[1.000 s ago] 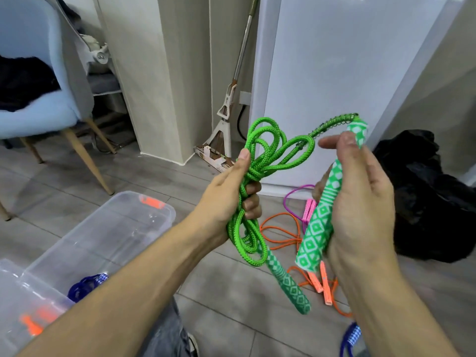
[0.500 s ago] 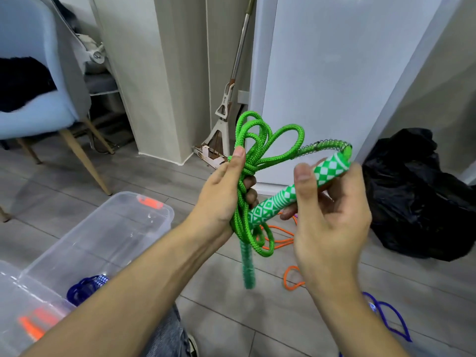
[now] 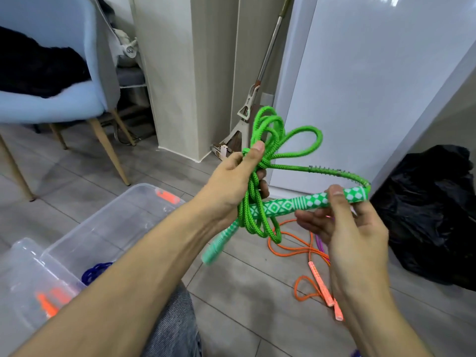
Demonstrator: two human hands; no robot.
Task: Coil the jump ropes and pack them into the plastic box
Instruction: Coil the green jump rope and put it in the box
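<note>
My left hand (image 3: 231, 181) grips the gathered loops of a green jump rope (image 3: 273, 140) in mid-air, loops fanning out above and hanging below the fist. My right hand (image 3: 347, 225) pinches one green-and-white patterned handle (image 3: 291, 204), which lies almost level and points into the hanging loops. The other green handle (image 3: 219, 240) dangles below my left wrist. A clear plastic box (image 3: 113, 225) with orange latches sits on the floor at the left, a blue rope (image 3: 95, 271) coiled inside it. An orange rope (image 3: 306, 256) with pink handles lies loose on the floor, a purple rope (image 3: 320, 243) beside it.
A clear lid (image 3: 28, 276) leans at the box's near left. A blue chair (image 3: 59, 99) stands at the back left, a mop (image 3: 255, 94) leans by the white panel, and a black bag (image 3: 435, 215) lies at the right. Grey floor tiles surround the ropes.
My right hand has swung the patterned handle from upright to nearly level and brought its end into the hanging loops. My left hand keeps its grip on the bundle.
</note>
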